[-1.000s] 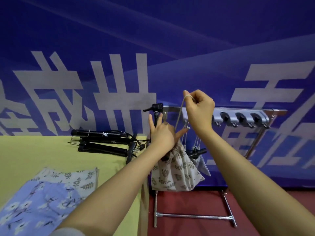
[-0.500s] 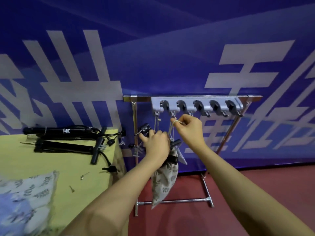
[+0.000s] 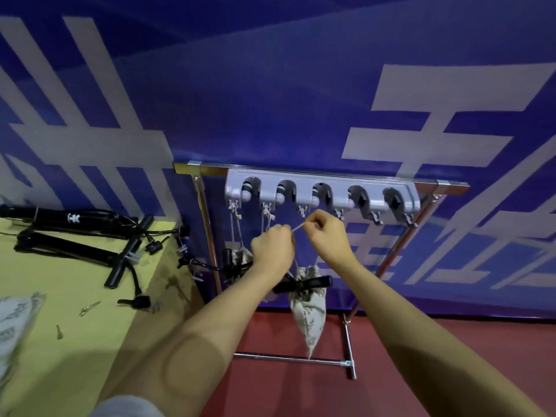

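Observation:
A grey hook rack (image 3: 331,192) with several clips is fixed on a metal stand (image 3: 349,362) against the blue wall. A leaf-print drawstring bag (image 3: 310,308) hangs below my hands, a black handle poking out of it. My left hand (image 3: 272,248) and my right hand (image 3: 326,233) each pinch the bag's beige cord (image 3: 298,227), stretched taut between them just under the third hook. Another leaf-print bag (image 3: 240,257) hangs by its cords from the leftmost hooks.
A yellow table (image 3: 75,296) stands on the left with black folded tools (image 3: 69,233), cables, small screws and printed fabric (image 3: 15,320) at its left edge. The floor (image 3: 391,356) is red. A blue banner with white characters covers the wall.
The view has drifted right and closer to the rack. My left hand let go of the bag's neck and rose to the cord; the bag now hangs lower, free of my hands.

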Demonstrator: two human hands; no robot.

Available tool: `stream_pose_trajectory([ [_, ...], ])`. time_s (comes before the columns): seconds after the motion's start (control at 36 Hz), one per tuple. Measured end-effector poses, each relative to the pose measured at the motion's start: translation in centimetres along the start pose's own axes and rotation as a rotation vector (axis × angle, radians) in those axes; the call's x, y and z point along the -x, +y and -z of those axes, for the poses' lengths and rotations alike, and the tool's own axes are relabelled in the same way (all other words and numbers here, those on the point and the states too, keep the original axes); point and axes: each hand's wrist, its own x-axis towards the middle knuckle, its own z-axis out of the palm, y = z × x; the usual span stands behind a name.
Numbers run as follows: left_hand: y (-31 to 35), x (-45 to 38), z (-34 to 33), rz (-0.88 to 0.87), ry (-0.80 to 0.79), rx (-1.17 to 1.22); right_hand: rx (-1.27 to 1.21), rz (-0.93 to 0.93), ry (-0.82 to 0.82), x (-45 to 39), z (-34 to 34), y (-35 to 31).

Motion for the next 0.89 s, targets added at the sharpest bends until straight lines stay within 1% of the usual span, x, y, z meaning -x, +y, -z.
stream_pose_trajectory([
  [0.14, 1.1, -2.3, -0.7, 0.001, 0.108, 0.031, 0.004, 0.053, 0.086, -1.4, -0.1, 1.8],
  [0.28, 1.0, -3.4, -1.2, 0.101, 0.151, 0.151, 0.068, 0.114, 0.111, -2.6, -0.1, 2.4],
  [0.39, 0.7, -4.1, -1.6, 0.125, 0.115, 0.181, 0.156, 0.085, 0.114, -3.4, -0.8, 3.2],
  [0.5, 0.2, -4.1, -2.5, 0.113, 0.051, 0.129, 0.201, 0.027, 0.063, -3.1, -1.6, 4.3],
  [0.58, 0.2, -3.7, -2.9, 0.092, 0.022, 0.11, 0.225, 0.004, 0.055, -2.7, -1.8, 4.4],
  [0.72, -0.6, -2.4, -3.4, 0.09, -0.017, 0.228, 0.281, -0.068, 0.001, -1.8, -1.8, 4.8],
  [0.89, -3.4, 0.3, -2.7, 0.123, 0.001, 0.322, 0.33, -0.067, -0.052, 0.2, -3.4, 4.1],
])
